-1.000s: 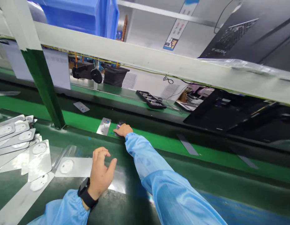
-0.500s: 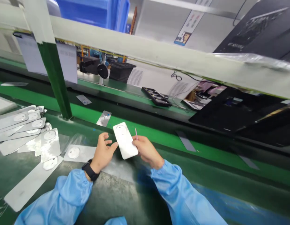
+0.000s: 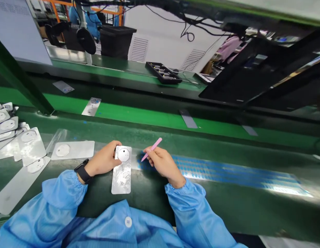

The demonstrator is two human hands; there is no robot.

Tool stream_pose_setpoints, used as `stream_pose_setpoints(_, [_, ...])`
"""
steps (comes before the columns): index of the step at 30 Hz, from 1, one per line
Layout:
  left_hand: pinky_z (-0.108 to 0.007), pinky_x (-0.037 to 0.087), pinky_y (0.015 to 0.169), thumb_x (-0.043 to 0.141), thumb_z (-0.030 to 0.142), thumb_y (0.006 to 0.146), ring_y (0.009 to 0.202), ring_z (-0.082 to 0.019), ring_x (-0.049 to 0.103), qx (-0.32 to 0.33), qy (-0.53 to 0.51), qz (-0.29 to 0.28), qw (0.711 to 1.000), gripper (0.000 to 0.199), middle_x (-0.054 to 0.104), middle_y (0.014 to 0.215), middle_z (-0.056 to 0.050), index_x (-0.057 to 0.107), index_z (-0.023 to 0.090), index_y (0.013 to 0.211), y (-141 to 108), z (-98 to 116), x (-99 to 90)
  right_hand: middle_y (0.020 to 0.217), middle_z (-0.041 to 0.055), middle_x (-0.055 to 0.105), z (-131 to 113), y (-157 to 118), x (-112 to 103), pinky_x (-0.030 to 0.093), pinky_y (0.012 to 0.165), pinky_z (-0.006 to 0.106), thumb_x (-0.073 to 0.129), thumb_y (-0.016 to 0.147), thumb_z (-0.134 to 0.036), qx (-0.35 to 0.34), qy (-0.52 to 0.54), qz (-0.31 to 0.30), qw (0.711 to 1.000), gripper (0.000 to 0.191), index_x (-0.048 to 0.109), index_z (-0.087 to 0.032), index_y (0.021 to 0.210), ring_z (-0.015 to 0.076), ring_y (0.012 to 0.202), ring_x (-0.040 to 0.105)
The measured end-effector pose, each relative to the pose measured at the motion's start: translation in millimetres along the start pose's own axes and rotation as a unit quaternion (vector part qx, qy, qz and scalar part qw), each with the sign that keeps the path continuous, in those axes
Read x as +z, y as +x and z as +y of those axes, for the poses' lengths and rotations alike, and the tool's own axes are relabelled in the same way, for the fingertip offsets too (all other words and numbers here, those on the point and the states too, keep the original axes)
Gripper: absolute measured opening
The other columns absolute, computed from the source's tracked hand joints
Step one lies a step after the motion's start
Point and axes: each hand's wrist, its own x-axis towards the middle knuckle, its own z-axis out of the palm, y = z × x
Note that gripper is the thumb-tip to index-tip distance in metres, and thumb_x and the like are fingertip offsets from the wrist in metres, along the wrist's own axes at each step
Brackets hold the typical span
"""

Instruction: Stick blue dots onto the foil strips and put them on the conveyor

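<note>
My left hand (image 3: 106,159) grips the upper left edge of a flat silvery-white panel (image 3: 121,177), which has a round white patch with a small dark dot near its top. Pinched between the fingers of my right hand (image 3: 160,159) is a pair of pink tweezers (image 3: 152,149), slanting down to the left. Their tip is over the left end of a clear strip with rows of blue dots (image 3: 216,169), lying on the green bench. Whether the tip holds a dot is too small to tell.
Several similar panels (image 3: 30,141) lie heaped at the left, and one panel (image 3: 81,150) lies near my left wrist. Beyond, a bright green belt (image 3: 139,117) carries a few flat sheets. A green post (image 3: 25,79) rises at the left; a black tray (image 3: 163,73) sits farther back.
My left hand has taken hold of the panel, and my right hand has let go of it. The panel is lower, nearer my body. My right hand has moved over the blue-dotted strip with the tweezers.
</note>
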Motion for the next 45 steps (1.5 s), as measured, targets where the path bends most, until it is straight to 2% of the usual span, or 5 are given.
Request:
stream_pose_setpoints(6, [-0.04, 0.042, 0.097, 0.062, 0.013, 0.07, 0.111, -0.026, 0.05, 0.05, 0.202, 0.006, 0.978, 0.041, 0.055, 0.118, -0.008, 0.051, 0.017, 0.109, -3.7, 11.9, 5.0, 0.06, -0.0005, 0.063, -3.1, -1.1, 5.3, 0.051, 0.05, 0.024, 0.061, 0.077, -0.029, 0.051, -0.028, 0.001, 0.998, 0.012, 0.056, -0.018, 0.078, 0.0129, 0.051, 0.061])
stream_pose_setpoints(11, [-0.04, 0.04, 0.099, 0.069, 0.018, 0.071, 0.109, -0.027, 0.046, 0.067, 0.267, -0.032, 0.961, 0.039, 0.058, 0.117, -0.006, 0.057, 0.017, 0.109, -4.8, 14.4, 7.6, 0.061, -0.0003, 0.065, -3.4, 3.1, 10.4, 0.053, 0.049, 0.023, 0.06, 0.079, -0.021, 0.066, -0.011, 0.01, 0.998, 0.006, 0.055, -0.018, 0.077, 0.0129, 0.051, 0.064])
stream_pose_setpoints(27, [-0.045, 0.039, 0.098, 0.078, 0.031, 0.067, 0.11, -0.029, 0.046, 0.07, 0.281, -0.032, 0.957, 0.047, 0.057, 0.123, -0.006, 0.063, 0.022, 0.11, -3.8, 9.2, 11.2, 0.059, 0.0001, 0.065, -6.6, 10.7, 17.1, 0.053, 0.047, 0.02, 0.058, 0.083, -0.016, 0.09, -0.028, 0.022, 0.995, 0.009, 0.057, -0.017, 0.074, 0.0111, 0.048, 0.062])
stream_pose_setpoints(36, [-0.044, 0.039, 0.096, 0.08, 0.033, 0.064, 0.109, -0.028, 0.046, 0.061, 0.283, -0.037, 0.956, 0.053, 0.058, 0.122, -0.005, 0.061, 0.021, 0.112, -3.1, 12.6, 13.4, 0.056, 0.001, 0.064, -4.3, 5.9, 12.8, 0.049, 0.045, 0.021, 0.061, 0.081, -0.036, 0.061, 0.031, -0.007, 0.998, 0.022, 0.057, -0.016, 0.072, 0.0111, 0.046, 0.059])
stream_pose_setpoints(45, [-0.044, 0.039, 0.094, 0.077, 0.033, 0.067, 0.109, -0.029, 0.046, 0.057, 0.289, -0.044, 0.955, 0.049, 0.058, 0.121, -0.005, 0.06, 0.023, 0.111, -3.8, 15.4, 13.6, 0.056, -0.0002, 0.062, -3.8, 14.1, 35.9, 0.049, 0.044, 0.02, 0.06, 0.081, -0.034, 0.07, 0.025, -0.038, 0.997, 0.02, 0.055, -0.017, 0.072, 0.0108, 0.046, 0.059])
